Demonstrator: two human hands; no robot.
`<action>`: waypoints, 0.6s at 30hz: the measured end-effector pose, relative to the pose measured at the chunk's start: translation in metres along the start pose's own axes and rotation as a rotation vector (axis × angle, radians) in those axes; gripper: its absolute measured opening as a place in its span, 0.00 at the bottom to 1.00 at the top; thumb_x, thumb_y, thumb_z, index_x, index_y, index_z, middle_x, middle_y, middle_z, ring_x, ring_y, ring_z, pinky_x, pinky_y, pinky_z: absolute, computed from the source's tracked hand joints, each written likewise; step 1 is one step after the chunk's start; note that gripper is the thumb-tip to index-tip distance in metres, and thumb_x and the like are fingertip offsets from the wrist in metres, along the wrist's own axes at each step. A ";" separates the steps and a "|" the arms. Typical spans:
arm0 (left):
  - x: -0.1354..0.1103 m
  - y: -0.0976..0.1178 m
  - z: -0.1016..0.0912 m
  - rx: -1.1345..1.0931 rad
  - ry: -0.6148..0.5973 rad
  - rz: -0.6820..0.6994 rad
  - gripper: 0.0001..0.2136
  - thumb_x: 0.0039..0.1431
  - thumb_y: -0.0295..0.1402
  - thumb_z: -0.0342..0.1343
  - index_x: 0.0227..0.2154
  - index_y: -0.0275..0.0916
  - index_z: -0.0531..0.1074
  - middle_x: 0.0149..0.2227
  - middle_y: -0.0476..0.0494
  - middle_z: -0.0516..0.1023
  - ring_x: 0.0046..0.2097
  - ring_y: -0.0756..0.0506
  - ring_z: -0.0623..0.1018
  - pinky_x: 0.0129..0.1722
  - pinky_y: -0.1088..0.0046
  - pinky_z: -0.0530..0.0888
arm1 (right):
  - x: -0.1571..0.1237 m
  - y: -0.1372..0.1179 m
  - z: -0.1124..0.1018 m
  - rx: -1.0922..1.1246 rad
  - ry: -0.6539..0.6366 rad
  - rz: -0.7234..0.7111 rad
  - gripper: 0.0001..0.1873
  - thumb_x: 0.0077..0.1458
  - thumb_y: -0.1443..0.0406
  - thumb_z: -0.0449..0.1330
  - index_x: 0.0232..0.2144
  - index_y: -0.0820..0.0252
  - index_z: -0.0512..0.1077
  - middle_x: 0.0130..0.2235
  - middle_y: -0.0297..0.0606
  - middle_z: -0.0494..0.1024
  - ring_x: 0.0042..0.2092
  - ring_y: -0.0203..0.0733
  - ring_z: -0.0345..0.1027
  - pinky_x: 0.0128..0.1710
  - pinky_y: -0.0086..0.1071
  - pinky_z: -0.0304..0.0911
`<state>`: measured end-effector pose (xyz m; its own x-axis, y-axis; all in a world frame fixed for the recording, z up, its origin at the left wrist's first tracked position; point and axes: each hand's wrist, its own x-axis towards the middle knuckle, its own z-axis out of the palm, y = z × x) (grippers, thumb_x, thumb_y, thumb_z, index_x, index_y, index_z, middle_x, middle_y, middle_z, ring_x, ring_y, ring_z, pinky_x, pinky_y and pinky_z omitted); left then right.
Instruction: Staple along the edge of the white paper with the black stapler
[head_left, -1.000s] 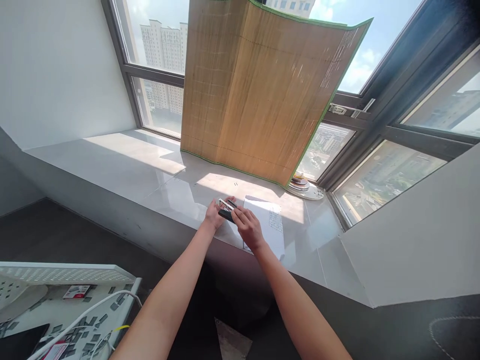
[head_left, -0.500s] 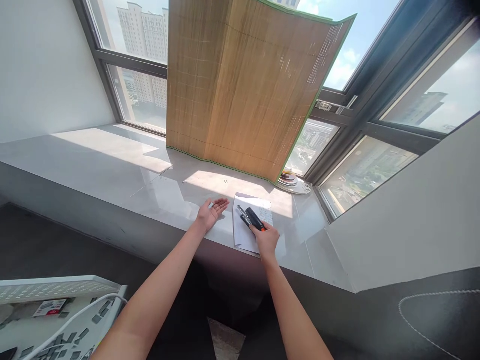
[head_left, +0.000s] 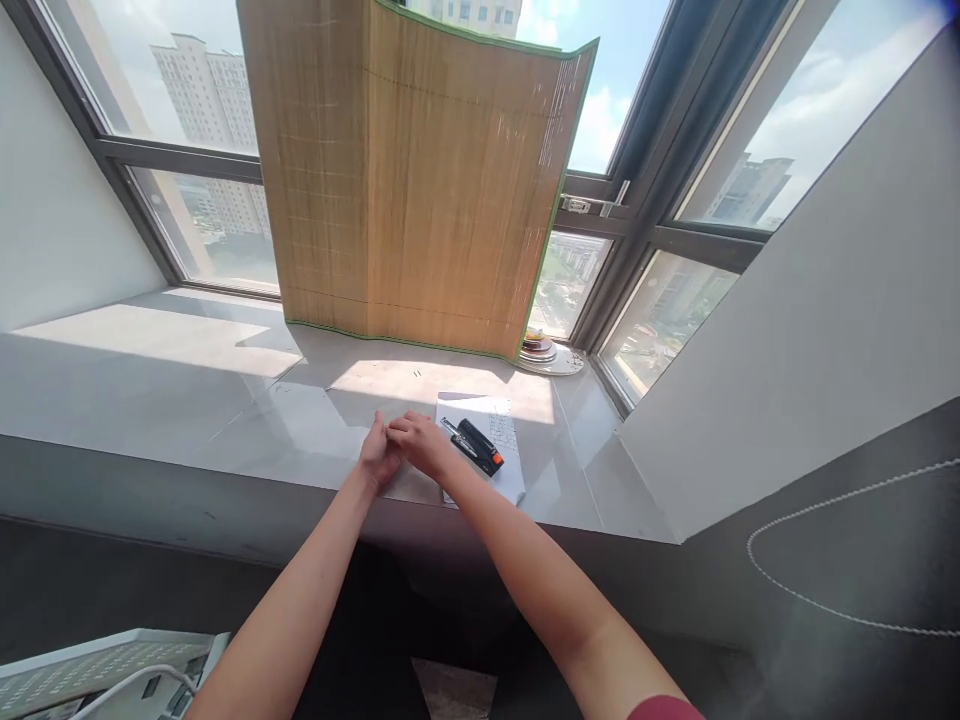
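My left hand (head_left: 379, 456) is cupped above the sill, thumb up, its fingers mostly hidden behind my right hand. My right hand (head_left: 421, 443) reaches across to it with fingers bent together in a pinch at the left palm. Whatever small thing sits between the two hands is covered from view. Just right of them, a black stapler (head_left: 472, 446) with an orange end lies with its top swung up, untouched. Under it are white sheets of paper (head_left: 511, 480), with writing on the right part.
The pale tiled window sill (head_left: 255, 435) ends in a front edge below my hands. A bamboo mat (head_left: 420, 200) stands against the window. Stacked round plates (head_left: 551, 357) sit by its right corner. Two tiny dark bits lie on the sill. A white rack (head_left: 135, 650) stands lower left.
My right hand has let go of the stapler, leaving it on the paper, and moved left to my left hand. The small pale piece seen in the left palm is now hidden. The view has shifted right.
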<state>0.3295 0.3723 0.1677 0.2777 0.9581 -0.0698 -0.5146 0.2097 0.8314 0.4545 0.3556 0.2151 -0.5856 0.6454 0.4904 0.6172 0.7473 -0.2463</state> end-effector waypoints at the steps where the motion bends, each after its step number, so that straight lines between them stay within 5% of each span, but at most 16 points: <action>1: -0.002 0.002 0.001 0.047 -0.018 0.015 0.34 0.73 0.57 0.34 0.48 0.34 0.78 0.48 0.28 0.83 0.58 0.35 0.80 0.62 0.50 0.75 | -0.001 0.000 0.001 -0.025 0.008 0.011 0.12 0.61 0.76 0.62 0.37 0.54 0.81 0.41 0.36 0.83 0.45 0.44 0.73 0.48 0.35 0.73; 5: -0.007 0.010 0.006 0.534 0.228 0.210 0.36 0.74 0.49 0.26 0.43 0.33 0.80 0.43 0.30 0.84 0.51 0.38 0.83 0.55 0.59 0.78 | -0.015 0.012 -0.014 -0.078 0.118 0.115 0.12 0.66 0.71 0.60 0.45 0.53 0.80 0.43 0.33 0.82 0.46 0.43 0.72 0.47 0.33 0.71; 7: -0.009 0.012 0.004 0.842 0.377 0.314 0.28 0.73 0.41 0.34 0.42 0.34 0.81 0.45 0.31 0.84 0.56 0.38 0.81 0.58 0.61 0.76 | -0.029 0.038 -0.037 -0.078 0.243 0.205 0.11 0.68 0.68 0.59 0.48 0.52 0.79 0.42 0.34 0.82 0.46 0.45 0.71 0.48 0.35 0.70; 9: -0.009 0.011 -0.001 1.174 0.449 0.337 0.19 0.69 0.36 0.46 0.50 0.34 0.80 0.58 0.30 0.79 0.68 0.33 0.70 0.68 0.48 0.64 | -0.047 0.080 -0.064 -0.091 0.362 0.322 0.10 0.68 0.67 0.57 0.43 0.54 0.79 0.41 0.37 0.82 0.46 0.47 0.71 0.46 0.38 0.69; 12: -0.006 0.004 -0.009 1.680 0.491 0.252 0.24 0.67 0.38 0.51 0.62 0.35 0.72 0.71 0.25 0.63 0.75 0.23 0.54 0.67 0.26 0.47 | -0.074 0.158 -0.100 -0.103 0.542 0.576 0.10 0.64 0.65 0.59 0.32 0.54 0.79 0.37 0.40 0.82 0.42 0.50 0.71 0.42 0.39 0.68; 15: -0.003 -0.002 -0.012 1.891 0.471 0.195 0.26 0.70 0.41 0.45 0.65 0.32 0.68 0.71 0.20 0.60 0.73 0.21 0.55 0.66 0.25 0.50 | -0.092 0.228 -0.113 -0.130 0.594 0.790 0.08 0.60 0.63 0.60 0.31 0.55 0.79 0.37 0.43 0.82 0.41 0.52 0.70 0.43 0.41 0.67; 18: -0.002 -0.002 -0.011 1.963 0.468 0.188 0.26 0.71 0.41 0.44 0.66 0.32 0.67 0.70 0.21 0.62 0.72 0.22 0.57 0.65 0.27 0.54 | -0.100 0.272 -0.104 -0.135 0.541 0.877 0.06 0.56 0.64 0.62 0.29 0.56 0.79 0.36 0.44 0.81 0.43 0.52 0.70 0.44 0.40 0.66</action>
<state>0.3209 0.3718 0.1599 -0.0188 0.9730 0.2302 0.9838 -0.0231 0.1779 0.7358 0.4783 0.1860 0.3909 0.7716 0.5018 0.7857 0.0042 -0.6186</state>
